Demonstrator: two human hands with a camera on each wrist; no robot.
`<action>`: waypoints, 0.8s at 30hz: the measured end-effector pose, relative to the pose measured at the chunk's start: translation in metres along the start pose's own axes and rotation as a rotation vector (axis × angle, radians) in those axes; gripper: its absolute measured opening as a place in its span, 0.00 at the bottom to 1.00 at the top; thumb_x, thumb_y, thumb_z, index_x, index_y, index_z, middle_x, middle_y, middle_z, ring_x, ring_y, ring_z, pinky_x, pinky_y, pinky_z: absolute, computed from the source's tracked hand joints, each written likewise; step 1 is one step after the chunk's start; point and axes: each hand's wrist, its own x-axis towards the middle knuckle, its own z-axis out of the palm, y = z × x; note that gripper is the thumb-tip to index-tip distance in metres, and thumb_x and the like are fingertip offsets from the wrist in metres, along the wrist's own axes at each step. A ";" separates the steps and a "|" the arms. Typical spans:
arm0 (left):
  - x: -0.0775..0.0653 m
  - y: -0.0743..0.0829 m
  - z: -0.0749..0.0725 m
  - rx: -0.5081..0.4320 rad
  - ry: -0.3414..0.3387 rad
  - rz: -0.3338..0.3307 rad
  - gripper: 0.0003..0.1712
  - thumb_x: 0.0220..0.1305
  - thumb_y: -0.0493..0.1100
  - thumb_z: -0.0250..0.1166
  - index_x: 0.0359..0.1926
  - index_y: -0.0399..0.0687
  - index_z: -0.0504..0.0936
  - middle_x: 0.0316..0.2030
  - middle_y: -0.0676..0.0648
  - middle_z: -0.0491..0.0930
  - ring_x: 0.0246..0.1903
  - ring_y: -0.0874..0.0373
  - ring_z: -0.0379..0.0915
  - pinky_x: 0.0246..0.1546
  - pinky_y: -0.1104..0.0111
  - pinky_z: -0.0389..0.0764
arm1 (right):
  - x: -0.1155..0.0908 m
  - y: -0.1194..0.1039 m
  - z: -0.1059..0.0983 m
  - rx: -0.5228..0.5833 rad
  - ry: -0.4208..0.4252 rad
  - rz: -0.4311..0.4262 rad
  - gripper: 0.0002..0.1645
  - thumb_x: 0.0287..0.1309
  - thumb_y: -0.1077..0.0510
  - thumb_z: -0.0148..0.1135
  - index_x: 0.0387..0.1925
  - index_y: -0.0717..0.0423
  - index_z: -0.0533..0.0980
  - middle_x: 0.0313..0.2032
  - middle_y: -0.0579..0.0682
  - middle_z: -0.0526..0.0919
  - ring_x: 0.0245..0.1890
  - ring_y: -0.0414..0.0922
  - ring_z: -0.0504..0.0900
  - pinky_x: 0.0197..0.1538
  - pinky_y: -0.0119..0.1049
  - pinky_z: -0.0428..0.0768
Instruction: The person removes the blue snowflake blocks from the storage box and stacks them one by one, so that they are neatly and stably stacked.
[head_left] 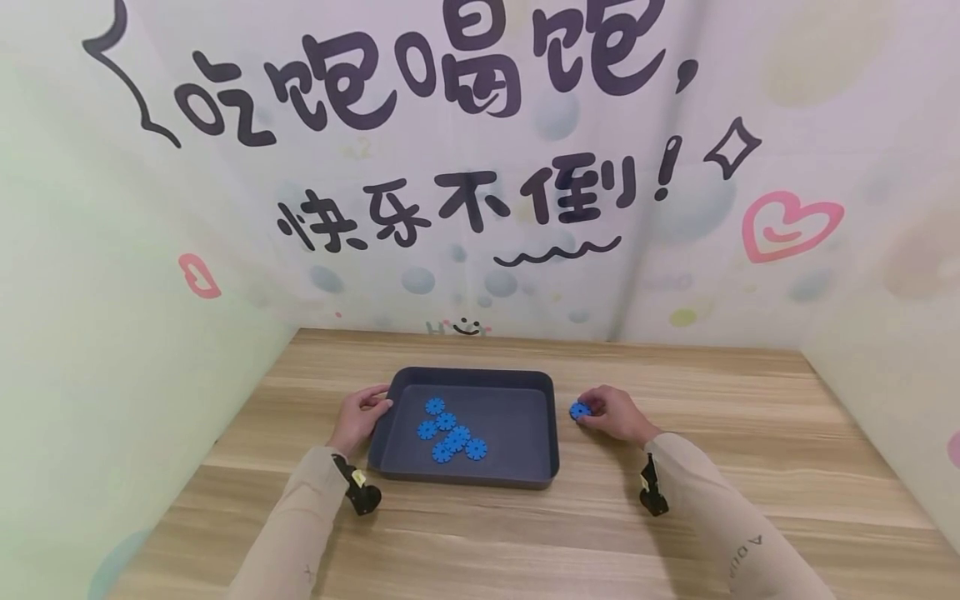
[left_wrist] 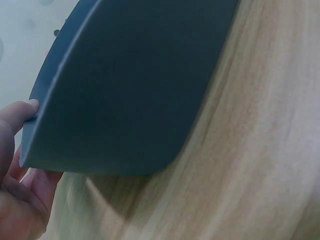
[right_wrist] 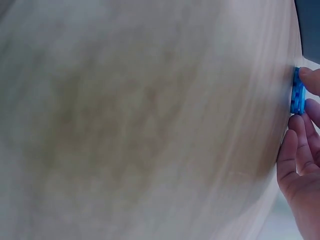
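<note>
A dark grey rectangular tray (head_left: 519,421) lies on the wooden table with several blue notched discs (head_left: 476,449) loosely bunched in its left half, some overlapping. My left hand (head_left: 358,419) grips the tray's left side, the thumb over the rim and the other fingers outside the wall, as the left wrist view also shows. To the right of the tray, my right hand (head_left: 615,414) pinches a blue notched disc (head_left: 578,411) between thumb and fingers, low over the tabletop. Seen edge-on in the right wrist view, the blue piece (right_wrist: 297,92) looks like two layers stacked together.
The wooden table (head_left: 750,467) reaches back to a printed wall cloth (head_left: 465,283) with black writing. Pale panels stand at the left and right sides. The raised tray wall (left_wrist: 125,90) fills much of the left wrist view.
</note>
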 end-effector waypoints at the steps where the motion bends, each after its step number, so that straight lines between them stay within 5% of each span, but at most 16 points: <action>1: 0.000 0.000 0.000 0.000 0.001 -0.002 0.20 0.58 0.38 0.59 0.52 0.36 0.73 0.41 0.36 0.75 0.39 0.48 0.70 0.32 0.70 0.73 | 0.000 0.000 0.000 0.000 0.000 0.000 0.17 0.45 0.63 0.65 0.38 0.70 0.75 0.31 0.54 0.77 0.30 0.45 0.75 0.34 0.38 0.75; 24: -0.001 0.001 0.000 0.019 0.016 0.026 0.20 0.58 0.37 0.59 0.51 0.35 0.73 0.40 0.35 0.75 0.40 0.47 0.70 0.34 0.68 0.73 | -0.002 0.001 0.001 0.032 0.003 0.022 0.18 0.46 0.62 0.65 0.39 0.69 0.75 0.32 0.56 0.78 0.32 0.47 0.77 0.36 0.38 0.75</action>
